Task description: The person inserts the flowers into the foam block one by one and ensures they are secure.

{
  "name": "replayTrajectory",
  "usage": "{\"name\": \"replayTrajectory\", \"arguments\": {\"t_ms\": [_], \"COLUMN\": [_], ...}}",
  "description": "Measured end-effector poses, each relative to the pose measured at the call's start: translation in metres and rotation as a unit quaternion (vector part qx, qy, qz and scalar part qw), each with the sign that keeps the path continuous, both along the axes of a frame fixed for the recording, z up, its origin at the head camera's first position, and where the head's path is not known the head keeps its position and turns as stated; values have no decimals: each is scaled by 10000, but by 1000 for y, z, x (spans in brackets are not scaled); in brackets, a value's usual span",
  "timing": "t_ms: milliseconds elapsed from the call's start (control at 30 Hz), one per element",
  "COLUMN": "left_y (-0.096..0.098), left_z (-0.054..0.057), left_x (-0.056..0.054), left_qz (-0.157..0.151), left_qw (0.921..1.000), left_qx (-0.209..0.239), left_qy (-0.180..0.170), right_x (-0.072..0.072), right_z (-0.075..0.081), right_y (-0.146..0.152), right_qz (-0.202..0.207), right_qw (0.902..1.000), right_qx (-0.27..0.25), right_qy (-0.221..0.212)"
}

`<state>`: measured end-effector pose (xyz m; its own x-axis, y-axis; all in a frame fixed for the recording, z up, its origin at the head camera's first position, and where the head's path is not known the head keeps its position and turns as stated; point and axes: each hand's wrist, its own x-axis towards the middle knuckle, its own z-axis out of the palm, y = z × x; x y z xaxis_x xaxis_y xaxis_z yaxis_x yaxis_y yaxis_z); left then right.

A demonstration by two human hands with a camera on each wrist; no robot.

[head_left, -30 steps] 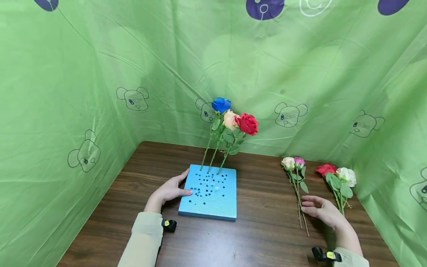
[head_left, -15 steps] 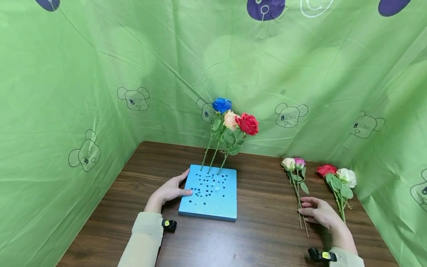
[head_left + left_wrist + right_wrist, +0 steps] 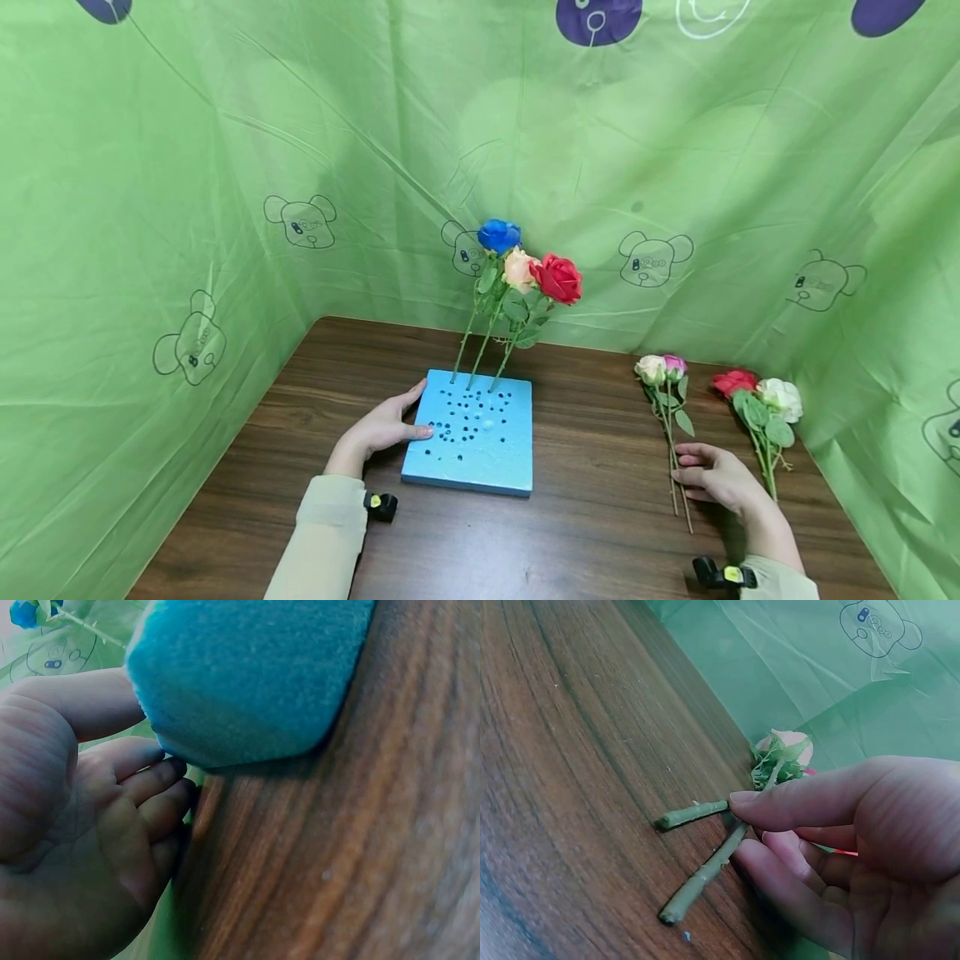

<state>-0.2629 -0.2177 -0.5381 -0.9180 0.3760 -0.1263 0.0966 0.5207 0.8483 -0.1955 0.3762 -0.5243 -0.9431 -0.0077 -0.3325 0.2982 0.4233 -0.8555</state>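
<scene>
My left hand (image 3: pixel 380 427) holds the left edge of a blue foam block (image 3: pixel 487 468) dotted with holes, its thumb on top and its fingers along the side. Three artificial roses stand in the block's back edge: a blue rose (image 3: pixel 498 237), a peach rose (image 3: pixel 519 270) and a red rose (image 3: pixel 557 278). To the right, a cream rose (image 3: pixel 649 369) and a purple rose (image 3: pixel 675 365) lie with their stems crossed. My right hand (image 3: pixel 722 478) pinches at these stems between thumb and fingers; the right wrist view shows two cut stem ends (image 3: pixel 697 889) beyond the fingertips.
Another red rose (image 3: pixel 735 382) and a white rose (image 3: pixel 781 400) lie at the table's right side, beyond my right hand. Green cloth (image 3: pixel 420 142) with bear drawings hangs around the brown wooden table (image 3: pixel 592 533) at the back and sides.
My right hand has shifted slightly left and its fingers have closed on the rose stems. The cream rose's head has moved slightly right. My left hand and the block keep their place.
</scene>
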Motion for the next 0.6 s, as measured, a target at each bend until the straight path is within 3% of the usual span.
{"name": "replayTrajectory", "arguments": {"t_ms": [600], "left_y": [1], "left_z": [1], "left_x": [2], "left_qz": [89], "left_qw": [9999], "left_qx": [-86], "left_qy": [26], "right_x": [0], "right_z": [-4], "right_y": [7], "right_qz": [34], "right_qw": [10000], "right_qx": [-88], "right_qy": [-26]}}
